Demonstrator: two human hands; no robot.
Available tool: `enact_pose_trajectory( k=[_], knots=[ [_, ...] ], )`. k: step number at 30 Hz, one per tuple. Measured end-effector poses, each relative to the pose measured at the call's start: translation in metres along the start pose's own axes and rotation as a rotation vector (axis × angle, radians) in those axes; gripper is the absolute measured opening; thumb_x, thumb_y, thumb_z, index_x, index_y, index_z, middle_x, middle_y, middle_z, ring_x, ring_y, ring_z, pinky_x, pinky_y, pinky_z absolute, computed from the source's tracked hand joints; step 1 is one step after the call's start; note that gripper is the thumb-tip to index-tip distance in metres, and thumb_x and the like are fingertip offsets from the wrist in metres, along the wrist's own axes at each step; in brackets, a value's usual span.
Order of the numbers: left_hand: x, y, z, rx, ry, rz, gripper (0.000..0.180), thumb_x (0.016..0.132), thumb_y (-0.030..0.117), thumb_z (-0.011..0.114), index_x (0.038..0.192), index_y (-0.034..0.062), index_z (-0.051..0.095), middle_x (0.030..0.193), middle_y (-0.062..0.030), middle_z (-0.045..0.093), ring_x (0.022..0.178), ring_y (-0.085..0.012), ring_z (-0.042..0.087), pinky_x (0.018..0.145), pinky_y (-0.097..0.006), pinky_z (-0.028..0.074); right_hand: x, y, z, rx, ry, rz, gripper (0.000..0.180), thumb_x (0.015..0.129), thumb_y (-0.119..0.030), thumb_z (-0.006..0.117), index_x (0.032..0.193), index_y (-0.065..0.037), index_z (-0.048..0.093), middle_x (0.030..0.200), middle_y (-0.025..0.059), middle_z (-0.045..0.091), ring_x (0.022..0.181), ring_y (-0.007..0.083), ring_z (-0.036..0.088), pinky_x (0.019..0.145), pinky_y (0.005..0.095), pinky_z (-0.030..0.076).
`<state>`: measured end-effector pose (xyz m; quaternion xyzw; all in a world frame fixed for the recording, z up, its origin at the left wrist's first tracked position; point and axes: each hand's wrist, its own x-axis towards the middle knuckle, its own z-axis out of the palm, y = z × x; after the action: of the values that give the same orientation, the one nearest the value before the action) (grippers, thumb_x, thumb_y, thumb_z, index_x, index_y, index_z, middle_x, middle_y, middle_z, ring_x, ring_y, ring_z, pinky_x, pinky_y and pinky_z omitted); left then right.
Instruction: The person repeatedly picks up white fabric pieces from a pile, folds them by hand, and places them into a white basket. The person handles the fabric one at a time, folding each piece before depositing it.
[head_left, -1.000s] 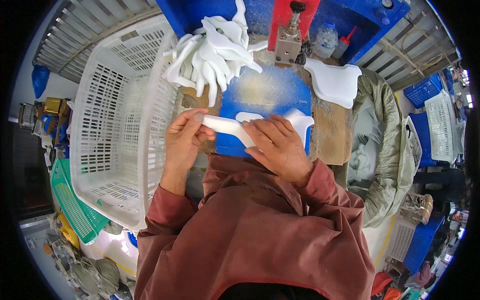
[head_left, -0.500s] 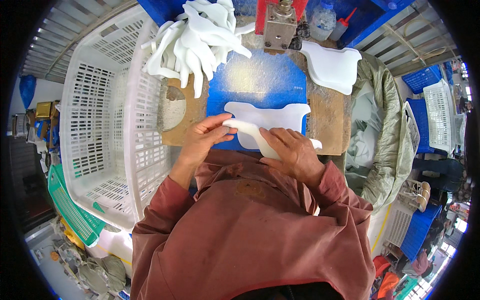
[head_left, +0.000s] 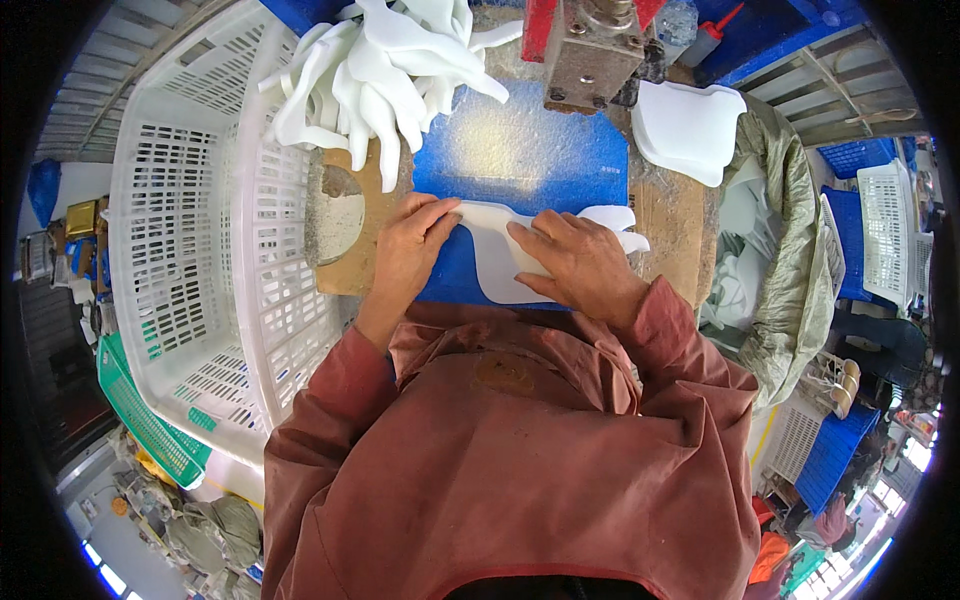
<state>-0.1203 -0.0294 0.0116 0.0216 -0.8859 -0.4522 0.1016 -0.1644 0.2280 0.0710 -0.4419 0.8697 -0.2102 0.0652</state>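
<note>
A flat white T-shaped foam piece (head_left: 505, 275) lies on the blue board, and a second white foam piece (head_left: 490, 215) rests over its upper part. With thumb and fingertips, my left hand (head_left: 412, 245) pinches the left end, where the two edges meet. My right hand (head_left: 582, 262) grips the upper piece near its middle, thumb below and fingers bent over it. Two rounded white ends stick out beyond my right hand, one above the other. Under my hands, part of both pieces is hidden.
Behind the blue board (head_left: 520, 150) stands a metal machine head (head_left: 592, 60). A heap of curved white foam pieces (head_left: 390, 75) sits at the far left, a stack of foam pieces (head_left: 688, 130) at the far right. White crates (head_left: 180, 260) flank the left; a sack of scraps (head_left: 775, 260) the right.
The upper foam piece has moved up and away from my body, onto the flat one. My left hand has shifted slightly away with its end; my right hand has moved slightly up too.
</note>
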Motion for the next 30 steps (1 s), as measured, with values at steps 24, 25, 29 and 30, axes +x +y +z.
enact_pose_trajectory(
  k=[24, 25, 29, 30],
  knots=[
    [0.013, -0.013, 0.008, 0.166, -0.097, -0.112, 0.014, 0.090, 0.015, 0.076, 0.099, 0.0059, 0.079, 0.093, -0.0108, 0.072, 0.082, -0.0293, 0.070, 0.073, -0.039, 0.056, 0.020, 0.026, 0.021, 0.020, -0.140, 0.072, 0.050, 0.086, -0.034, 0.078, 0.124, -0.005, 0.065, 0.098, 0.0129, 0.060, 0.085, 0.0309, 0.068, 0.076, 0.0441, 0.056],
    [0.013, -0.014, 0.009, 0.176, -0.105, -0.119, 0.013, 0.090, 0.015, 0.076, 0.099, 0.0061, 0.080, 0.094, -0.0108, 0.072, 0.082, -0.0293, 0.070, 0.073, -0.039, 0.056, 0.022, 0.027, 0.021, 0.018, -0.142, 0.067, 0.050, 0.086, -0.035, 0.077, 0.124, -0.006, 0.065, 0.098, 0.0131, 0.060, 0.085, 0.0314, 0.068, 0.075, 0.0449, 0.056],
    [0.014, -0.019, 0.013, 0.180, -0.111, -0.061, 0.011, 0.088, 0.015, 0.077, 0.095, 0.0064, 0.078, 0.091, -0.0106, 0.070, 0.082, -0.0301, 0.070, 0.072, -0.040, 0.055, 0.028, 0.029, 0.021, 0.003, -0.178, 0.067, 0.046, 0.084, -0.034, 0.077, 0.120, -0.006, 0.067, 0.096, 0.0136, 0.061, 0.085, 0.0332, 0.068, 0.075, 0.0464, 0.055],
    [0.016, -0.019, 0.013, 0.209, -0.118, -0.046, 0.010, 0.088, 0.015, 0.078, 0.094, 0.0065, 0.077, 0.091, -0.0105, 0.070, 0.082, -0.0302, 0.069, 0.072, -0.040, 0.055, 0.030, 0.029, 0.021, 0.000, -0.202, 0.075, 0.045, 0.084, -0.034, 0.077, 0.118, -0.006, 0.068, 0.095, 0.0136, 0.062, 0.086, 0.0333, 0.068, 0.075, 0.0464, 0.055]
  ],
)
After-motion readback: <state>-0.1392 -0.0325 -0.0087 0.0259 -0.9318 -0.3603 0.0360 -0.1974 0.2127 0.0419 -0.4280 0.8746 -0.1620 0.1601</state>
